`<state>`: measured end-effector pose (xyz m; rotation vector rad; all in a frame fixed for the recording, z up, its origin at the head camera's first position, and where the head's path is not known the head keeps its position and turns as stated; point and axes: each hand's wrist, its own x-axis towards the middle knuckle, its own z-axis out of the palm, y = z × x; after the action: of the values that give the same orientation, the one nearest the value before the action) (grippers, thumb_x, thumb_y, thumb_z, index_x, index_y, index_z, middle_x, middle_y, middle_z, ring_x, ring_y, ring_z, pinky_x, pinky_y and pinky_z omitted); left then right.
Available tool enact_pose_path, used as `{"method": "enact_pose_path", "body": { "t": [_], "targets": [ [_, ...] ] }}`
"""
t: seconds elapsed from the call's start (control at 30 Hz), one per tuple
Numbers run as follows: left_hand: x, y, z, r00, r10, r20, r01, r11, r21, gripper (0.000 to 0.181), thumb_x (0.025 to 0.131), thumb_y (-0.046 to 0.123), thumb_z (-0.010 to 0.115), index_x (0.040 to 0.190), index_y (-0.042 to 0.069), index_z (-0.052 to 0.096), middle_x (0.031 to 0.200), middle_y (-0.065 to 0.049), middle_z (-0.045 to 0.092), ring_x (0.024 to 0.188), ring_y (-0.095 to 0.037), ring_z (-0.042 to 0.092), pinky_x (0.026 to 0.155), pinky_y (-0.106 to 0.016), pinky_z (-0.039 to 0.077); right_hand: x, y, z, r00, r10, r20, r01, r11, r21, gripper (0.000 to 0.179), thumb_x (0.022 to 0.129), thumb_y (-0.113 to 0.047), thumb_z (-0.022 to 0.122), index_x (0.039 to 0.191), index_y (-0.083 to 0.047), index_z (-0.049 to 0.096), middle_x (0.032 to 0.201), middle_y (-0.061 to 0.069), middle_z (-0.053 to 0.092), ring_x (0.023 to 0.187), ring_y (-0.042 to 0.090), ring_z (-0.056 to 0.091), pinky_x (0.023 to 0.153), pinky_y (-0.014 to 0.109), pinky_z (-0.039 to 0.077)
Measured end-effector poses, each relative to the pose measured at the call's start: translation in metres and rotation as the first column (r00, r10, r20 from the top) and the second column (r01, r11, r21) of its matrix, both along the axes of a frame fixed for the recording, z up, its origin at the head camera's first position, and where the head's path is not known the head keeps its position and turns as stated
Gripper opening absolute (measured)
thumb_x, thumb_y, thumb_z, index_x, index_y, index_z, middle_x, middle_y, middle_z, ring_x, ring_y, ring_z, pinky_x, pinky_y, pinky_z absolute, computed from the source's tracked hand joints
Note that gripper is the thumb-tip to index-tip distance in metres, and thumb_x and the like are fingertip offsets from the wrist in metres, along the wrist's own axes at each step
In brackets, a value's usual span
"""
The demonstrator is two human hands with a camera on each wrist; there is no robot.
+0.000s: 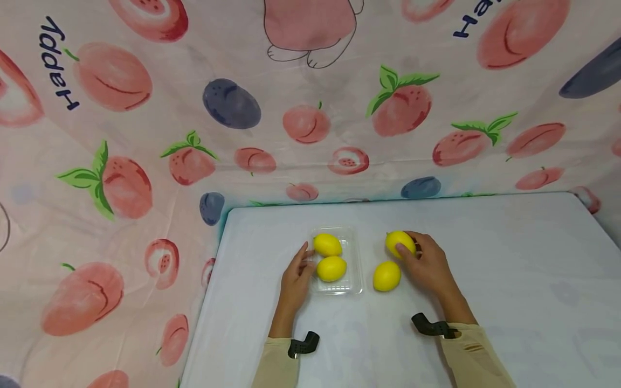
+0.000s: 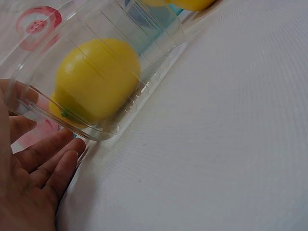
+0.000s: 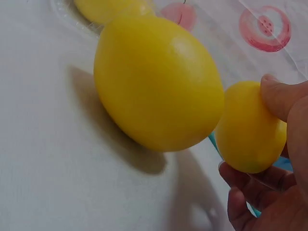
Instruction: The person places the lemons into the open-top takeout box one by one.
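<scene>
My right hand pinches a yellow lemon between thumb and fingers, right of the container; the right wrist view shows the held lemon too. Just below it, another lemon lies on the table. My left hand is at the left side of a clear plastic container. In the left wrist view its fingers are loosely extended against the container's edge, one partly seen through the plastic. Two lemons lie in the container, an upper lemon and a lower lemon.
A white-covered table carries everything. Behind it and at the left hangs a pink cloth printed with fruit. Black wrist devices sit at both cuffs, the left device and the right device.
</scene>
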<state>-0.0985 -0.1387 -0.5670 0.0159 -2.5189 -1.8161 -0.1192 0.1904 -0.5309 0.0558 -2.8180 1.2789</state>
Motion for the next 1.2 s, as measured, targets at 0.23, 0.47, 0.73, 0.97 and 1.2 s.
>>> {"method": "enact_pose_path", "body": {
  "t": [0.23, 0.47, 0.73, 0.97, 1.2],
  "targets": [
    [0.0, 0.001, 0.001, 1.0, -0.005, -0.001, 0.005, 1.0, -0.008, 0.053, 0.104, 0.021, 0.056, 0.155, 0.03, 0.044, 0.14, 0.004, 0.064, 0.112, -0.016, 0.063, 0.098, -0.026, 0.05, -0.002, -0.004, 0.0, 0.996, 0.002, 0.093, 0.006, 0.996, -0.088, 0.066, 0.103, -0.049, 0.054, 0.146, 0.0, 0.047, 0.138, 0.024, 0.058, 0.12, 0.038, 0.059, 0.101, 0.053, 0.049],
    [0.001, 0.002, 0.003, 1.0, -0.008, 0.023, 0.008, 1.0, -0.02, 0.053, 0.105, 0.024, 0.054, 0.156, 0.032, 0.043, 0.141, 0.006, 0.063, 0.113, -0.015, 0.062, 0.1, -0.028, 0.05, -0.002, -0.008, 0.003, 0.993, 0.026, 0.111, -0.009, 0.988, -0.154, 0.067, 0.102, -0.05, 0.057, 0.149, -0.005, 0.042, 0.144, 0.021, 0.054, 0.129, 0.038, 0.053, 0.104, 0.052, 0.046],
    [0.002, 0.001, 0.005, 1.0, -0.002, 0.029, 0.002, 1.0, -0.024, 0.054, 0.104, 0.024, 0.054, 0.156, 0.031, 0.042, 0.14, 0.008, 0.063, 0.113, -0.014, 0.062, 0.099, -0.028, 0.05, -0.002, -0.018, 0.012, 0.99, 0.088, 0.107, -0.071, 0.985, -0.159, 0.065, 0.099, -0.04, 0.067, 0.154, -0.016, 0.043, 0.143, 0.016, 0.054, 0.114, 0.032, 0.056, 0.093, 0.04, 0.05],
    [0.001, 0.001, 0.004, 1.0, -0.012, 0.028, 0.012, 1.0, -0.016, 0.053, 0.105, 0.024, 0.054, 0.156, 0.031, 0.042, 0.141, 0.007, 0.062, 0.114, -0.015, 0.061, 0.099, -0.027, 0.05, -0.005, -0.027, 0.019, 0.989, 0.103, 0.11, -0.079, 0.977, -0.2, 0.063, 0.096, -0.037, 0.072, 0.15, -0.016, 0.045, 0.139, 0.012, 0.056, 0.116, 0.029, 0.054, 0.097, 0.042, 0.05],
    [0.001, 0.0, 0.002, 1.0, -0.005, 0.025, 0.005, 1.0, -0.019, 0.053, 0.104, 0.024, 0.055, 0.156, 0.033, 0.043, 0.14, 0.007, 0.063, 0.113, -0.014, 0.062, 0.099, -0.028, 0.05, -0.007, -0.035, 0.023, 0.986, 0.091, 0.137, -0.054, 0.966, -0.253, 0.069, 0.094, -0.04, 0.073, 0.149, -0.016, 0.039, 0.143, 0.012, 0.053, 0.124, 0.032, 0.053, 0.106, 0.052, 0.047]
  ]
}}
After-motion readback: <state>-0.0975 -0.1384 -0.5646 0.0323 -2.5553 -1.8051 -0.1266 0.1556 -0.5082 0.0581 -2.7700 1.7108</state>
